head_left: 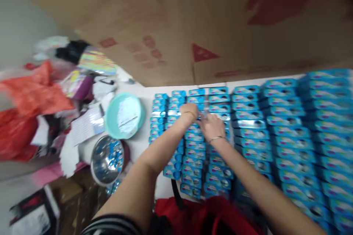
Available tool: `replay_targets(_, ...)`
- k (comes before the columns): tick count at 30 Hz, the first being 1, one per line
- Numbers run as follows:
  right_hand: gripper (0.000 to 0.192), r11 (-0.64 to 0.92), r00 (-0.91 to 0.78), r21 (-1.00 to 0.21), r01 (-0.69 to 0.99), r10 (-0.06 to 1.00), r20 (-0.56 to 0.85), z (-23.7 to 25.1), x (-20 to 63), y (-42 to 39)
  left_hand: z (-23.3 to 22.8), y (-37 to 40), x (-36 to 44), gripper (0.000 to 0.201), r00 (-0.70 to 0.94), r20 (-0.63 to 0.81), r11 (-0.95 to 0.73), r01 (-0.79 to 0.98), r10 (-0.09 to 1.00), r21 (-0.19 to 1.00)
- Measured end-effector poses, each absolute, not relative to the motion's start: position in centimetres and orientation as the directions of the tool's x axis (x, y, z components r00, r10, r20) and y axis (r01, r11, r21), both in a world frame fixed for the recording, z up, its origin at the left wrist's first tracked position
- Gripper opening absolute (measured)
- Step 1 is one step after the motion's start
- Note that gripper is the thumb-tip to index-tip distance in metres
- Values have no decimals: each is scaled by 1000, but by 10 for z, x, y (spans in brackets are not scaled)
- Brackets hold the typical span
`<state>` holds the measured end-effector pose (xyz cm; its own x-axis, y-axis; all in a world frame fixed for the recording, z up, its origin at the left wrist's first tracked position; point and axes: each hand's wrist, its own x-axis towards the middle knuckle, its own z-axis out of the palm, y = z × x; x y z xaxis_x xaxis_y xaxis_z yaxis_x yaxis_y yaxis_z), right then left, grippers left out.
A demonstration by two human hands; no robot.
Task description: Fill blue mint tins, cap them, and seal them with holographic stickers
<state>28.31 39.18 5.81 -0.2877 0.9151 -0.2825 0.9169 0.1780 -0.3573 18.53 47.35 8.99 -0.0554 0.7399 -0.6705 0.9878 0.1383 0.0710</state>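
Rows of small blue printed boxes (195, 152) stand packed on the white table in front of me. My left hand (189, 110), with a yellow bangle at the wrist, is closed over the far part of these rows. Just right of it, my right hand (213, 126) has its fingers bent in over the boxes. The fingertips of both hands nearly meet above one row. Blur and the hands themselves hide whatever small thing is between the fingers. A pale, shiny strip shows just beyond the right hand.
Taller columns of blue boxes (296, 141) fill the right side. Left of the rows are a turquoise basin (142, 114) with paper in it and a metal bowl (94, 167) of small blue and silver pieces. Red plastic bags (20, 132) lie farther left. A cardboard wall (171, 36) stands behind.
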Motion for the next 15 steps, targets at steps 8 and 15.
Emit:
replay_targets(8, 47, 292, -374, -710, 640, 927, 43, 77, 195, 311, 109, 293, -1, 39, -205, -114, 233, 781, 972, 580)
replay_targets(15, 45, -149, -749, -935, 320, 565, -347, 85, -113, 236, 88, 112, -278, 91, -837, -365, 913, 383, 408, 142)
